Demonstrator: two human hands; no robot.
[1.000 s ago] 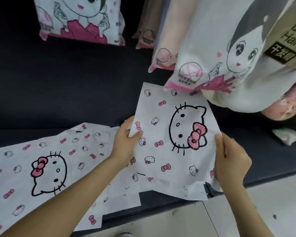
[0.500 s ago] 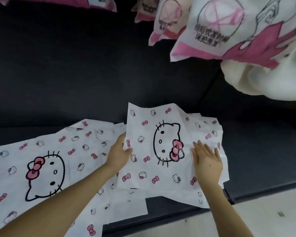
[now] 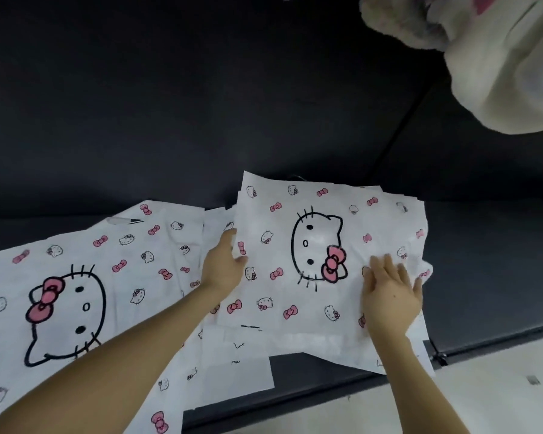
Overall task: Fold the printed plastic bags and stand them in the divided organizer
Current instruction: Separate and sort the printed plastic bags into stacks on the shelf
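Note:
A white plastic bag printed with a cat face and pink bows lies on top of a small stack on the dark surface. My left hand holds its left edge, thumb on top and fingers underneath. My right hand presses flat on its right part with the fingers spread. A second, larger printed bag lies spread out to the left, under my left forearm. More white bag pieces stick out below the stack. No organizer is in view.
The dark padded surface ends at a front edge, with pale floor below at the right. Fluffy white packaged goods hang at the top right. A dark back panel rises behind.
The bag came down from being held up and now lies on the stack. My right hand let go of its edge and flattened onto it. The camera tilted downward.

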